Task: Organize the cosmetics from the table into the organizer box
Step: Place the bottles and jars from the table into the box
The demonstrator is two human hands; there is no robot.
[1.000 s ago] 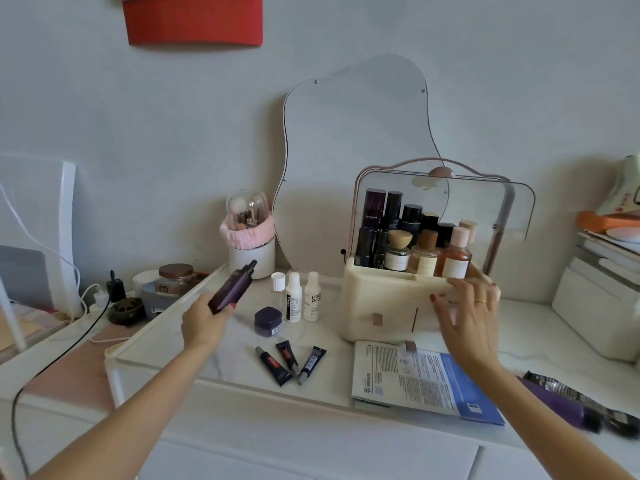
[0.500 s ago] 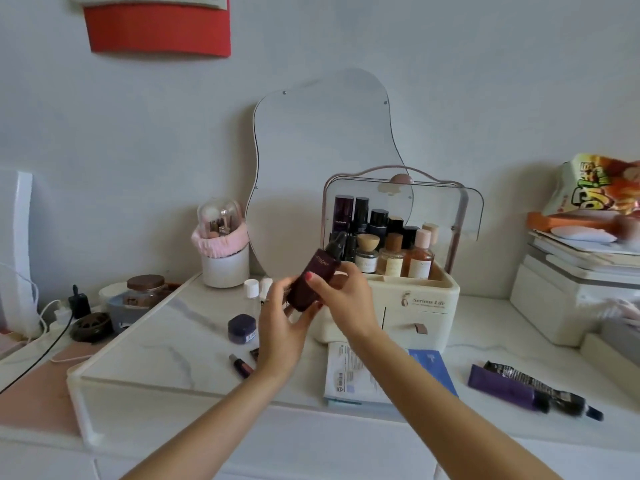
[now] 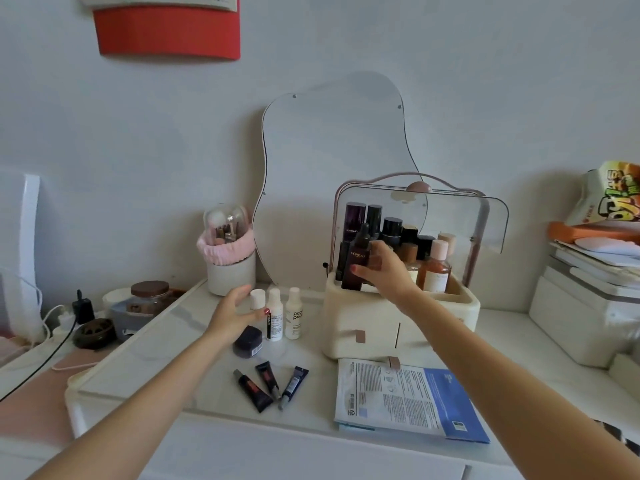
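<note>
A cream organizer box point(image 3: 374, 323) with a raised clear lid stands at the centre right, holding several bottles. My right hand point(image 3: 386, 268) grips a dark purple dropper bottle point(image 3: 357, 261) upright at the box's front left corner. My left hand point(image 3: 235, 311) hovers open by three small white bottles point(image 3: 275, 317), fingertips near the leftmost one point(image 3: 257, 299). A dark round jar point(image 3: 247, 342) sits just under that hand. Three small dark tubes point(image 3: 268, 384) lie on the marble top in front.
A blue and white sheet mask pack point(image 3: 405, 398) lies before the box. A wavy mirror point(image 3: 332, 174) leans on the wall behind. A brush holder point(image 3: 228, 258) stands at the left, a brown-lidded jar point(image 3: 149, 299) further left, stacked white boxes point(image 3: 585, 320) at the right.
The dropper bottle passed from my left hand to my right, which carried it to the organizer box. My left hand let go and moved back to the small white bottles.
</note>
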